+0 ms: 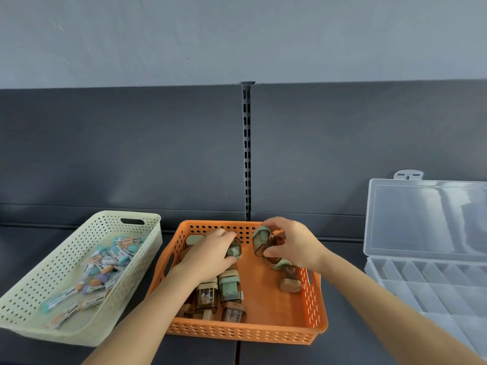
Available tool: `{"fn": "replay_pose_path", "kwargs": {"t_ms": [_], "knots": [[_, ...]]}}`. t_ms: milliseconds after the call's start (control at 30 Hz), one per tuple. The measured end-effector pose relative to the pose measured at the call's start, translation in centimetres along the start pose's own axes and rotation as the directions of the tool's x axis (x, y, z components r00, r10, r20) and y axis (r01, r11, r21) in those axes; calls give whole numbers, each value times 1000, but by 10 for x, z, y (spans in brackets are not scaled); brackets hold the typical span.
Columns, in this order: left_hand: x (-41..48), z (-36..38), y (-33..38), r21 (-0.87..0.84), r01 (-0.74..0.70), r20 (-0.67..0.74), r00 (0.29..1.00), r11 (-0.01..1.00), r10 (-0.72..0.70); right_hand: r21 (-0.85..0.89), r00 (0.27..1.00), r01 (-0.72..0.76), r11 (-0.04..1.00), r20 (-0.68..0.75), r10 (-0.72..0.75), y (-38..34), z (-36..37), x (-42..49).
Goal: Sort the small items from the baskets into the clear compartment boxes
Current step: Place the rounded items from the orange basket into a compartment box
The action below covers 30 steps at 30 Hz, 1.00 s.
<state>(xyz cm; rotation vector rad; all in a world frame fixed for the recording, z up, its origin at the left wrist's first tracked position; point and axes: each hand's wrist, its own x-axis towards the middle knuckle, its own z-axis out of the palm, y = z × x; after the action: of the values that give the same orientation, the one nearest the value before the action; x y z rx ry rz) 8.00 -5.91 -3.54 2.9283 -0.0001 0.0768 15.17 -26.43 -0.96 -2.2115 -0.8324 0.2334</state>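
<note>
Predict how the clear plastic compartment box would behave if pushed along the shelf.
The clear plastic compartment box is probably light: its visible compartments look empty. It would likely slide on the smooth dark shelf. Its upright lid might swing.

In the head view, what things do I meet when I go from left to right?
Pale green basket → left hand gripping a sharpener → right hand holding sharpeners → clear compartment box.

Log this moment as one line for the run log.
stage: pick | left hand: holds sharpener in orange basket | right hand: holds second sharpener | clear box: open
</note>
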Motion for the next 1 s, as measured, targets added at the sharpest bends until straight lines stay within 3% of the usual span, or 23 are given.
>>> {"fn": "replay_pose_path", "kwargs": {"t_ms": [267,367,600,733,1000], "knots": [[19,9,12,172,19,4,1000,985,-20,112,997,-51,992,-46,56,12,-9,-14],[19,7,15,97,31,-42,999,995,-27,168,995,-53,984,-75,66,13,-12,-16],[9,-6,30,-46,1,-117,993,999,-7,107,984,-73,992,-152,89,11,-13,-28],[5,-13,45,-103,-81,-166,984,991,63,131,969,-82,988,-221,110,3,-20,-42],[12,-22,94,-220,-234,-268,948,947,172,206,869,-167,964,-431,243,15,-57,-81]]}}
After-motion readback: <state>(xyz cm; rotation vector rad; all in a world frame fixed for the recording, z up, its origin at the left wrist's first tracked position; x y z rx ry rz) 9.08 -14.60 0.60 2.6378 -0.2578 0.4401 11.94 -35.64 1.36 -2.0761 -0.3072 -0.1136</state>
